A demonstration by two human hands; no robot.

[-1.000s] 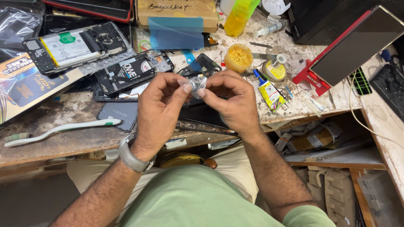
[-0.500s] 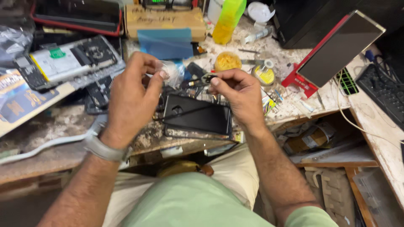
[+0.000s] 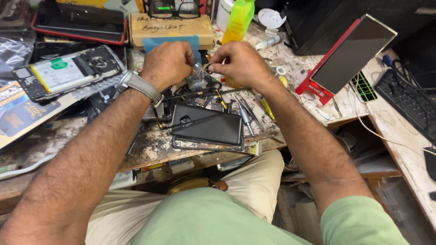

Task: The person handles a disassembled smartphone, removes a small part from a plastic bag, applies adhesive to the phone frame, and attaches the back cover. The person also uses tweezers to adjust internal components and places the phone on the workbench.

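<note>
A small clear plastic pouch (image 3: 198,75) hangs between a person's two hands above a cluttered repair bench (image 3: 150,145), pinched at its upper edge from both sides. The left hand (image 3: 167,63), a grey watch (image 3: 138,86) on its wrist, grips the pouch's left corner with closed fingers; the right hand (image 3: 238,63) pinches the opposite corner, thumb against forefinger (what the pouch holds, if anything, is too small to tell). To judge by the grip, the pouch is being pulled open or handled at its mouth, and nothing has yet come out of it onto the bench.

Directly below the hands lies a dark phone back cover (image 3: 209,127), set on a second flat panel, with tweezers (image 3: 247,111) and a screwdriver (image 3: 244,119) just beside it; the cover sits apart from any phone body, so the work on it looks unfinished. Farther left, an opened phone (image 3: 63,72) shows its white battery and circuit board. A yellow-green bottle (image 3: 238,18) and a cardboard box (image 3: 170,29) stand behind the hands, and a red-edged tablet (image 3: 356,52) leans at the right.
</note>
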